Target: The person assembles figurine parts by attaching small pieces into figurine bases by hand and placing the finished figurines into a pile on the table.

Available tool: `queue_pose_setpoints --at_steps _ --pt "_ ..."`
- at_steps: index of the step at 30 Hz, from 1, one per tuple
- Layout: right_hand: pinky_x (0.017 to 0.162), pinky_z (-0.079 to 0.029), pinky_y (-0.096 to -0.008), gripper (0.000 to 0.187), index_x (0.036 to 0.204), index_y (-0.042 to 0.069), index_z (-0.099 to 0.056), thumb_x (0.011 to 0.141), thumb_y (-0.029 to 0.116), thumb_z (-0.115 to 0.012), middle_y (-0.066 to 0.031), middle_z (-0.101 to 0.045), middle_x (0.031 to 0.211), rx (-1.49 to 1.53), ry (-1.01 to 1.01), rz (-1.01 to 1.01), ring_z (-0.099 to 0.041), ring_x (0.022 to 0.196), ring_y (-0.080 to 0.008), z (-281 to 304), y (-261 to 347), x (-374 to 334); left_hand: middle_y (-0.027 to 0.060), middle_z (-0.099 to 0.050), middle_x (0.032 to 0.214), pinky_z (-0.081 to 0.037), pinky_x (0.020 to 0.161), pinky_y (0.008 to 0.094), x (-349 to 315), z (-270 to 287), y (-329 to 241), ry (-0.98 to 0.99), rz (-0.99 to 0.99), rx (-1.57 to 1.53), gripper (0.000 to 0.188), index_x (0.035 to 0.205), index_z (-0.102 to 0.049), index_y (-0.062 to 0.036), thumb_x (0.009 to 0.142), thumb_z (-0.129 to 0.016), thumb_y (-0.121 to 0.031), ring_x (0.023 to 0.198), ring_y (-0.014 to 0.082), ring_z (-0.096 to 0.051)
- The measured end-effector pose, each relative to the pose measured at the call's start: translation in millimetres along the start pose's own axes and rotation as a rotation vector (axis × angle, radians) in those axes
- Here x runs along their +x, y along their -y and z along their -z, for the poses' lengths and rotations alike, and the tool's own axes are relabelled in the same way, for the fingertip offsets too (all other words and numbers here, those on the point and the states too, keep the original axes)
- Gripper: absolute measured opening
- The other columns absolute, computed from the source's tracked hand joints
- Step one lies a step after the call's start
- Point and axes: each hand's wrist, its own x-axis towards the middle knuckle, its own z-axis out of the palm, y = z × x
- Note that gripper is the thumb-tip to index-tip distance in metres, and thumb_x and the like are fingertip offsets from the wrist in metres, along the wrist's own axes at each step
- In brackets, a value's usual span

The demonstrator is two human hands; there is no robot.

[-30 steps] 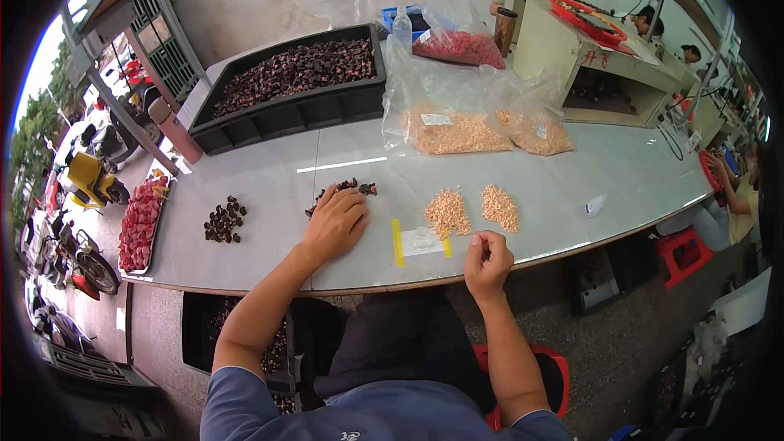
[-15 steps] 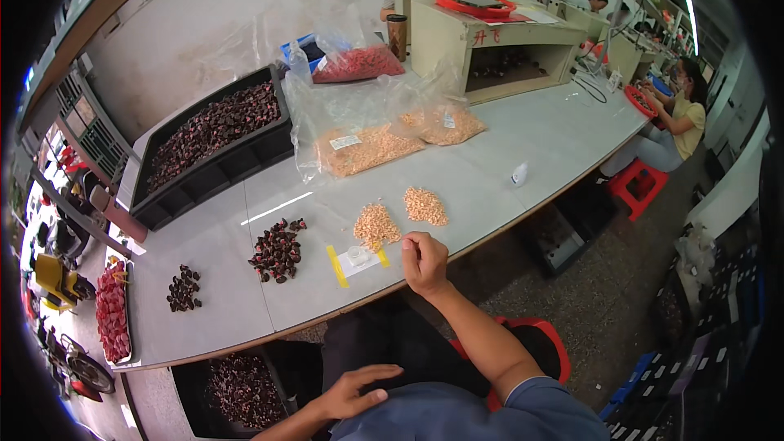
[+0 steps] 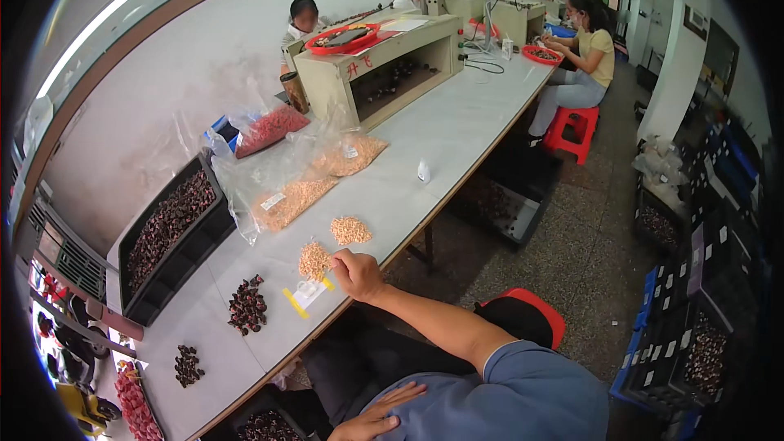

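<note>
My right hand (image 3: 358,275) is closed in a fist at the table's front edge, with thumb and forefinger pressed together; whatever it holds, if anything, is hidden. It is right beside a small heap of beige bits (image 3: 313,261) and a white card (image 3: 308,292) fixed down by yellow tape strips. A second beige heap (image 3: 349,230) lies just beyond. My left hand (image 3: 380,412) rests flat against my blue shirt, fingers stretched out and holding nothing. Farther left on the table are a pile of dark red-and-black pieces (image 3: 247,305) and a smaller black pile (image 3: 189,366).
Behind the heaps lie clear bags of beige bits (image 3: 294,200) and a bag of pink-red pieces (image 3: 273,126). A black crate (image 3: 181,243) of dark pieces stands at left. A small white bottle (image 3: 423,171) stands farther right; a co-worker (image 3: 590,45) sits beyond.
My view has swung to the right, so the table and its piles sit farther left. My left hand has moved onto my shirt; the right stays closed near the beige heap.
</note>
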Motion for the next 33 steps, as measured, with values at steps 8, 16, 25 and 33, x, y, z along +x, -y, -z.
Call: queue_pose_setpoints --at_steps 8,16,25,33 --pt "0.052 -0.048 -0.0432 0.009 0.091 0.006 -0.060 0.095 0.014 -0.062 -0.0129 -0.061 0.064 0.019 0.022 0.027 -0.064 0.058 -0.0345 -2 4 -1 0.0165 -0.034 0.163 -0.016 0.122 0.0520 -19 -4 -22 -0.310 0.296 -0.169 0.088 0.153 -0.043 -0.0020 0.096 -0.049 -0.069 0.155 0.0331 -0.019" --pt "0.053 -0.047 -0.0452 0.011 0.089 0.006 -0.059 0.095 0.015 -0.060 -0.0133 -0.060 0.063 0.002 0.048 0.027 -0.062 0.057 -0.0359 1 6 -1 0.0141 -0.041 0.155 -0.015 0.121 0.0455 -56 16 55 -0.685 0.287 -0.366 0.078 0.149 -0.047 -0.0036 0.095 -0.060 -0.058 0.147 0.0266 -0.027" --pt "0.051 -0.047 -0.0464 0.012 0.086 0.006 -0.056 0.095 0.014 -0.060 -0.0126 -0.057 0.060 0.001 0.043 0.052 -0.061 0.055 -0.0363 2 5 5 0.0111 -0.049 0.143 -0.025 0.113 0.0401 -46 24 64 -0.614 0.348 -0.327 0.068 0.143 -0.052 -0.0016 0.093 -0.066 -0.046 0.134 0.0216 -0.038" --pt "0.052 -0.047 -0.0437 0.008 0.086 0.006 -0.059 0.092 0.011 -0.063 -0.0104 -0.058 0.062 0.049 0.012 0.078 -0.060 0.054 -0.0328 1 9 0 0.0085 -0.057 0.133 -0.035 0.107 0.0353 -20 32 62 -0.559 0.379 -0.262 0.059 0.138 -0.055 0.0002 0.092 -0.071 -0.035 0.123 0.0172 -0.048"
